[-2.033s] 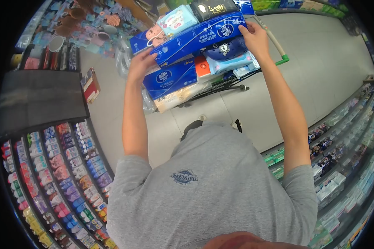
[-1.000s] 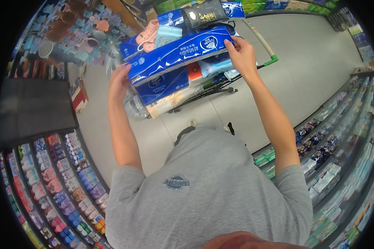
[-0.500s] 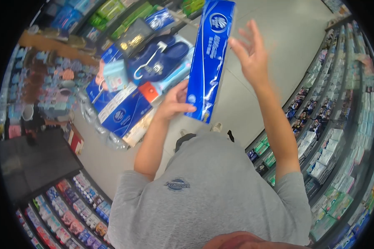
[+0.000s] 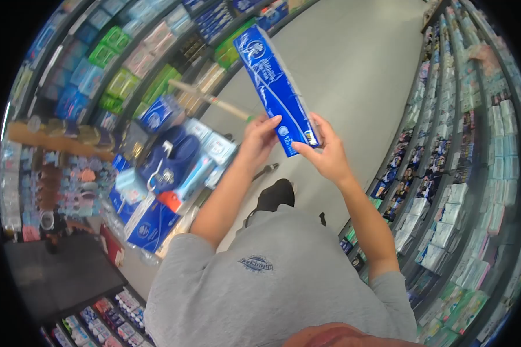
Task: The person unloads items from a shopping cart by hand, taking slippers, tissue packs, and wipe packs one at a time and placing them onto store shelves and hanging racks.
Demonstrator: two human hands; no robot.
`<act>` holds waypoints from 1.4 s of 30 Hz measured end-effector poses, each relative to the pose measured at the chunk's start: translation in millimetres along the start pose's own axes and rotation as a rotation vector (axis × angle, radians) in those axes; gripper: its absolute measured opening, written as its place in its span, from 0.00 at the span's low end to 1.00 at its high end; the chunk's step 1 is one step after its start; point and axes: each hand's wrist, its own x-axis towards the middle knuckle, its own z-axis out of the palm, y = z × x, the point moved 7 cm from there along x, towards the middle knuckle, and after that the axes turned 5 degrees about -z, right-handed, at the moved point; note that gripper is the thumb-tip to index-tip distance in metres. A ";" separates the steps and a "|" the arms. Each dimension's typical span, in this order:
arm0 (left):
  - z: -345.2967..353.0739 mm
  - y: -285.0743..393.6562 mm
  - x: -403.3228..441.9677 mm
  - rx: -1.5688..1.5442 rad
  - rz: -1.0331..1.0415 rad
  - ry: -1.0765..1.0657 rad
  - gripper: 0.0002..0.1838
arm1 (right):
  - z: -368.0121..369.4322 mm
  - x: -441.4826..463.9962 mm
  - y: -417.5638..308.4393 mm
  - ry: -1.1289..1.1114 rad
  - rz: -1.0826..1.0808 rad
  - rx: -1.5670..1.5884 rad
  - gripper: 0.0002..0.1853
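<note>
Blue package [image 4: 276, 89]: Long and narrow, it is held up in both hands over the bare grey floor [image 4: 353, 52], well apart from the load to its left. A pale fan-shaped logo marks its far end, the figure 12 its near end; it slants, the far end leaning left.

Left hand [image 4: 260, 137]: Closed on the package's left edge close to the near end, thumb laid over the printed face; the other fingers are partly hidden.

Right hand [image 4: 330, 151]: Also closed on the package, at its near right corner, with thumb on the front and fingers along the right side.

Shopping cart [image 4: 214, 102]: Standing to the left of the package and piled with goods, its contents slightly blurred.

Navy clogs [image 4: 185, 147]: Atop the pile, near its middle, with light blue packs [image 4: 217, 148] just beside them on the right.

Boxed blue pack [image 4: 158, 226]: Lower in the load, at the end closer to the wearer, a white strip across it.

Grey T-shirt [image 4: 283, 301]: Worn by the person holding the package, a dark emblem on its front.

Right-hand shelves [image 4: 446, 225]: Long rows of small packaged goods line the aisle.
</note>
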 end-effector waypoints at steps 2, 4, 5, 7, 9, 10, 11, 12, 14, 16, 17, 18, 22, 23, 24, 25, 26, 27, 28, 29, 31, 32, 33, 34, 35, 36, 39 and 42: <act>-0.7 16.8 39.4 0.079 0.070 0.084 0.18 | -22.3 20.1 9.7 -0.037 0.018 -0.050 0.40; -4.7 34.2 81.9 0.070 0.055 0.022 0.17 | -42.6 46.5 28.3 -0.079 0.071 -0.007 0.39; -14.6 38.2 105.6 0.032 0.061 0.080 0.16 | -52.2 62.3 39.0 -0.126 0.126 0.036 0.38; -37.4 47.9 159.0 -0.080 0.025 0.093 0.14 | -76.7 96.7 46.8 -0.166 0.079 -0.031 0.36; -52.5 74.2 202.3 -0.098 0.152 0.185 0.14 | -98.2 136.0 56.4 -0.226 0.129 -0.019 0.35; -55.0 87.7 221.3 -0.135 0.209 0.218 0.15 | -112.4 157.6 61.6 -0.218 0.164 0.022 0.34; -56.6 103.1 239.2 -0.172 0.266 0.249 0.15 | -127.9 181.3 67.7 -0.217 0.158 0.008 0.34; -50.6 120.4 256.3 -0.202 0.279 0.225 0.14 | -144.1 207.9 74.5 -0.179 0.171 0.101 0.32; -40.4 146.5 289.4 -0.206 0.371 0.230 0.14 | -178.6 259.0 82.8 -0.100 0.146 0.110 0.27; -32.4 162.2 316.5 -0.191 0.415 0.241 0.14 | -201.4 308.1 75.0 -0.049 0.137 0.128 0.26; -30.5 168.5 330.3 -0.207 0.427 0.233 0.14 | -210.9 328.8 76.8 0.011 0.133 0.155 0.26; -28.1 177.3 340.1 -0.219 0.441 0.224 0.14 | -214.0 347.3 84.6 -0.003 0.139 0.168 0.26; -21.3 210.2 354.0 0.065 0.443 0.277 0.20 | -233.1 430.1 114.3 0.192 0.196 0.353 0.22; -29.3 215.9 357.5 0.063 0.451 0.302 0.20 | -231.6 448.5 124.7 0.208 0.243 0.377 0.21; -38.2 221.1 360.5 0.134 0.449 0.357 0.21 | -226.5 467.8 133.4 0.178 0.252 0.376 0.19; -45.9 224.9 362.3 0.204 0.440 0.412 0.23 | -218.9 484.2 142.2 0.155 0.268 0.382 0.19; -54.8 228.6 362.4 0.233 0.454 0.524 0.23 | -209.8 501.3 149.4 0.112 0.292 0.398 0.19; -64.5 230.5 366.2 0.231 0.451 0.547 0.23 | -200.9 516.8 157.9 0.072 0.315 0.413 0.20; -77.8 234.2 369.1 0.278 0.443 0.618 0.22 | -193.1 531.8 167.8 0.060 0.331 0.420 0.20; -89.1 239.1 373.0 0.326 0.436 0.685 0.20 | -183.4 547.0 179.1 0.030 0.372 0.390 0.19; -103.6 252.2 384.6 0.334 0.463 0.746 0.19 | -166.6 582.8 200.3 -0.018 0.413 0.360 0.19; -112.6 261.3 391.4 0.335 0.482 0.771 0.19 | -157.8 602.8 212.6 -0.050 0.437 0.368 0.20; -120.8 271.2 399.4 0.336 0.505 0.793 0.20 | -148.1 624.3 224.1 -0.083 0.456 0.375 0.20; -126.0 281.6 408.5 0.358 0.529 0.829 0.21 | -138.3 647.5 233.0 -0.108 0.445 0.381 0.21; -134.3 291.6 420.0 0.353 0.544 0.838 0.21 | -129.7 672.8 242.7 -0.124 0.437 0.381 0.21; -144.6 301.8 432.8 0.359 0.535 0.840 0.21 | -118.5 699.0 252.2 -0.168 0.435 0.394 0.21; -168.7 339.0 470.9 0.366 0.535 0.895 0.23 | -81.6 779.1 276.7 -0.259 0.433 0.411 0.20; -193.0 375.4 503.0 0.357 0.504 0.973 0.26 | -46.7 849.2 299.2 -0.313 0.464 0.398 0.20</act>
